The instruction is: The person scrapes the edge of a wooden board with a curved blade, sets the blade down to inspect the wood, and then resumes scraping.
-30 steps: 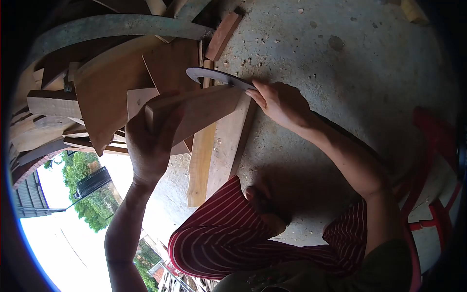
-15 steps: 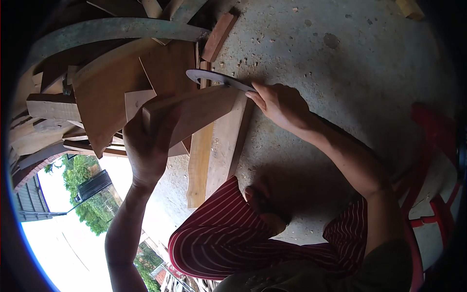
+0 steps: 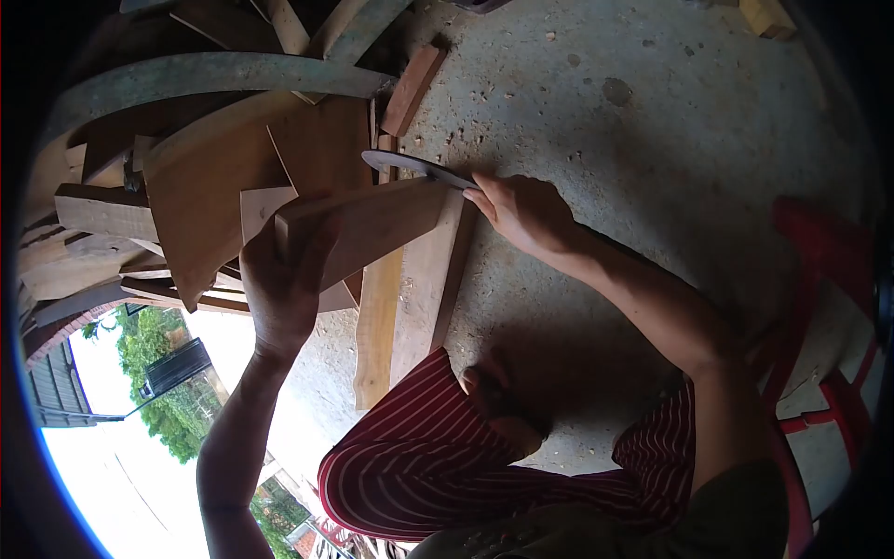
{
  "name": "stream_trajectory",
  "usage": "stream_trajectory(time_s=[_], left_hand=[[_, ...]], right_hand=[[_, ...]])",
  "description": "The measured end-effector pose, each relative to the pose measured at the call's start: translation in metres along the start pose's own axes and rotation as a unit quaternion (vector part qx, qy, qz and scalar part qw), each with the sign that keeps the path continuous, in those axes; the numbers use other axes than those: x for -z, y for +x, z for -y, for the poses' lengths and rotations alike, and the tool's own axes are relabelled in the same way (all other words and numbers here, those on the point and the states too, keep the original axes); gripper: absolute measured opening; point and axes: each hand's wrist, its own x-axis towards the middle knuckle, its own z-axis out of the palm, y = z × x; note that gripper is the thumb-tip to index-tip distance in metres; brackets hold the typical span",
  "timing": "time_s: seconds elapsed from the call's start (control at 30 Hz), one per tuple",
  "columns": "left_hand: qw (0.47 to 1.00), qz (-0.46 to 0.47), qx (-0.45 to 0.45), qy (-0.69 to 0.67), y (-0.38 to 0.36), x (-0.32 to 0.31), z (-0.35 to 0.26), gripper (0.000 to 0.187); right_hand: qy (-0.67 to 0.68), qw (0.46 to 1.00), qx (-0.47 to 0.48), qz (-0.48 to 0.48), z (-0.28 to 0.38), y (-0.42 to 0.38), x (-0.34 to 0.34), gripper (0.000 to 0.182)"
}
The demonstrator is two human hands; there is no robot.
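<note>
My left hand (image 3: 284,284) grips the near end of a wooden block (image 3: 382,228), its fingers wrapped round the wood. The block tilts up and away to the right. In my right hand (image 3: 521,212) is a flat, curved grey blade (image 3: 419,168), pinched at its right end. The blade lies across the block's far end and reaches left beyond it. Below the block, a long pale board (image 3: 424,289) rests on the floor beside a yellowish board (image 3: 377,326).
Stacked planks and offcuts (image 3: 107,212) fill the left side, under a curved greenish strip (image 3: 214,74). A reddish block (image 3: 413,90) lies on the concrete floor (image 3: 643,140), among wood chips. Red metal frames (image 3: 824,242) stand at the right. My striped knees are below.
The blade and my right hand sit slightly lower and to the left relative to the view. The whole scene has shifted a little. Both hands keep their hold.
</note>
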Motion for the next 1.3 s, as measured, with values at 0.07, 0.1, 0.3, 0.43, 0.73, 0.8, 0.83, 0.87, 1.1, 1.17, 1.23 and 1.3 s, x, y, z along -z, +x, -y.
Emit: stream_trajectory(time_s=[0.07,0.1,0.3,0.43,0.73,0.8,0.83,0.87,1.1,1.17,1.23,1.3], left_hand=[[0.998,0.024,0.055,-0.024,-0.001,0.002,-0.003,0.026],[0.993,0.037,0.101,-0.055,-0.001,0.003,-0.005,0.026],[1.0,0.021,0.023,0.007,0.004,0.004,0.002,0.027],[0.993,0.03,0.104,-0.045,0.0,0.006,-0.002,0.028],[0.995,0.037,0.09,-0.036,-0.003,0.006,0.001,0.029],[0.999,-0.016,0.03,-0.001,0.0,0.001,-0.001,0.027],[0.999,-0.023,0.025,0.0,0.005,0.003,0.0,0.027],[0.999,0.003,0.036,-0.011,0.005,0.006,0.0,0.027],[0.999,0.027,0.025,-0.031,-0.001,0.002,0.012,0.029],[0.998,0.026,0.035,-0.039,0.001,0.005,0.007,0.029],[0.997,0.045,0.062,-0.027,0.0,0.006,0.002,0.029],[0.996,0.056,0.07,-0.001,-0.002,0.005,0.004,0.03]], right_hand=[[0.015,1.0,0.002,0.004,0.011,-0.003,0.009,0.019],[0.017,1.0,0.008,0.0,0.015,-0.005,0.014,0.019],[-0.008,0.999,0.019,-0.044,-0.002,0.008,0.002,0.021],[0.031,0.999,0.016,-0.032,-0.003,-0.002,-0.011,0.024],[0.011,1.0,-0.016,-0.002,-0.019,-0.003,-0.025,0.028],[-0.04,0.996,-0.057,0.057,-0.027,0.002,-0.028,0.029],[-0.029,0.998,-0.04,0.029,-0.028,0.001,-0.027,0.029],[-0.011,0.999,-0.034,0.013,-0.034,0.001,-0.032,0.029],[0.003,1.0,-0.021,-0.016,-0.01,-0.008,-0.013,0.028],[0.019,0.999,-0.026,0.005,-0.013,-0.002,-0.008,0.026],[0.005,1.0,-0.024,-0.003,-0.008,-0.004,-0.003,0.026],[0.01,1.0,-0.026,-0.005,0.0,-0.003,-0.005,0.025]])
